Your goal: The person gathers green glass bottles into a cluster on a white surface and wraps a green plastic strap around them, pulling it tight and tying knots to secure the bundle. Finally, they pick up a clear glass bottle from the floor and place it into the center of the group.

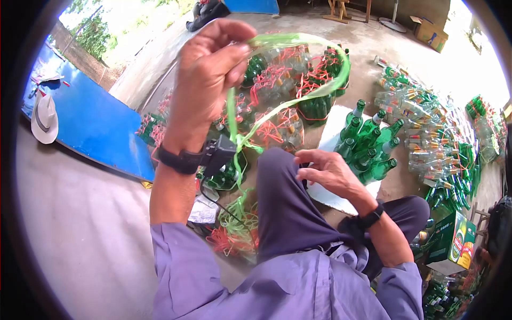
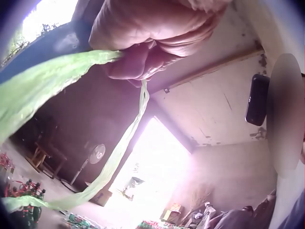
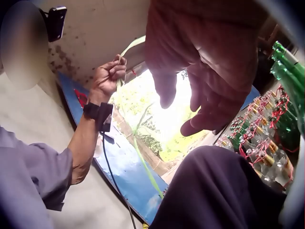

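My left hand (image 1: 208,80), raised at upper left in the head view, pinches a pale green plastic strip (image 1: 345,66) between thumb and fingers. The strip bows out in a wide loop to the right, and its other part hangs below the hand toward the floor. In the left wrist view two lengths of the strip (image 2: 43,86) come out of the fist. My right hand (image 1: 333,170) hovers by the raised knee with relaxed, parted fingers and nothing in them. Just beyond it, several green glass bottles (image 1: 368,141) stand upright in a group on a white board (image 1: 326,196).
Bundles of bottles tied with red strips (image 1: 274,80) stand ahead. Many bottles lie stacked on the right (image 1: 426,128), near a green carton (image 1: 452,242). A tangle of red and green strips (image 1: 232,234) lies left of the knee. A blue panel (image 1: 90,122) is at left.
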The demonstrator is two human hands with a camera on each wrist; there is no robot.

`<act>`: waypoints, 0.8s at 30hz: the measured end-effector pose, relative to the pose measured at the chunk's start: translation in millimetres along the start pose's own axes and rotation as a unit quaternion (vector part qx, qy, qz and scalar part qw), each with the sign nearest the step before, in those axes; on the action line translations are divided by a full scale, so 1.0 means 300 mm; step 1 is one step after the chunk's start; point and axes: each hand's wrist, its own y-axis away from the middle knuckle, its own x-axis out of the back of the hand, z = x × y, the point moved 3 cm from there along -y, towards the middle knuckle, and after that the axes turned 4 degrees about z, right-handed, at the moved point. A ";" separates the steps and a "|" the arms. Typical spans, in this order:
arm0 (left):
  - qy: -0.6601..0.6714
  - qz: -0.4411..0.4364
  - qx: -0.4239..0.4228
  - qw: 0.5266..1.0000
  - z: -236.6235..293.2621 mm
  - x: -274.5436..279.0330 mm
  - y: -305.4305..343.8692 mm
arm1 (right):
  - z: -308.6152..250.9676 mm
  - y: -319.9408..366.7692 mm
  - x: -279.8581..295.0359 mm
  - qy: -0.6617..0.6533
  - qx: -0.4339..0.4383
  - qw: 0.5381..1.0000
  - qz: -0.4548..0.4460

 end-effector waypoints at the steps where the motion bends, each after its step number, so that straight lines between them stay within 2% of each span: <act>1: 0.014 -0.021 -0.001 1.000 0.005 -0.030 -0.019 | -0.027 -0.021 -0.023 0.002 0.004 1.000 0.002; 3: 0.027 -0.034 -0.019 0.999 -0.003 -0.080 -0.047 | -0.080 -0.051 -0.082 -0.110 -0.027 0.993 -0.037; 7: 0.086 -0.016 0.002 0.996 -0.043 -0.129 -0.057 | -0.132 -0.093 -0.151 -0.168 -0.027 0.985 -0.002; 9: 0.115 0.007 0.032 0.993 -0.080 -0.125 -0.049 | -0.089 -0.140 -0.160 -0.207 -0.084 0.975 0.016; 10: 0.123 -0.001 0.035 0.992 -0.104 -0.111 -0.048 | -0.073 -0.154 -0.169 -0.265 -0.053 0.962 0.046; 11: 0.125 -0.002 0.035 0.992 -0.126 -0.101 -0.043 | -0.058 -0.159 -0.164 -0.264 -0.053 0.962 0.048; 14: 0.137 0.060 0.056 0.987 -0.191 -0.058 -0.023 | -0.037 -0.161 -0.151 -0.312 -0.049 0.948 0.049; 16: 0.142 0.082 0.072 0.984 -0.257 -0.017 -0.020 | -0.018 -0.154 -0.146 -0.398 -0.059 0.914 0.039; 17: 0.145 0.105 0.088 0.980 -0.299 0.012 -0.016 | -0.018 -0.150 -0.139 -0.398 -0.060 0.914 0.041; 19: 0.118 0.098 0.087 0.984 -0.359 0.058 -0.001 | -0.026 -0.146 -0.120 -0.442 -0.042 0.895 0.042; 21: 0.074 0.128 0.156 0.977 -0.409 0.083 0.038 | -0.023 -0.149 -0.101 -0.450 -0.041 0.891 0.034; 24: 0.097 0.122 0.178 0.972 -0.487 0.106 0.115 | -0.002 -0.159 -0.086 -0.461 -0.047 0.886 0.035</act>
